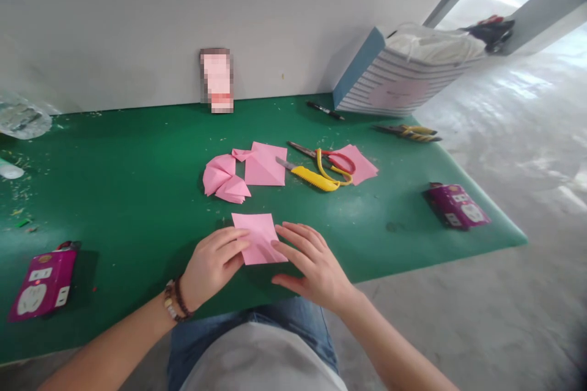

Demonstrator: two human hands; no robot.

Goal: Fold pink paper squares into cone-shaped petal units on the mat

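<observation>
I'm in a pale grey shirt (261, 361) and blue denim jeans (293, 321); my left wrist (184, 293) has a beaded bracelet (170, 302) and a dark cord bracelet (182, 297); forearms (394, 354) bare.

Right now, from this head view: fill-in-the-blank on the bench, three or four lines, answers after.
The left hand and right hand both touch a square of ____ paper.
The beaded bracelet sits on the ____ wrist.
The work mat under the paper is ____.
Answers: pink; left; green.
</observation>
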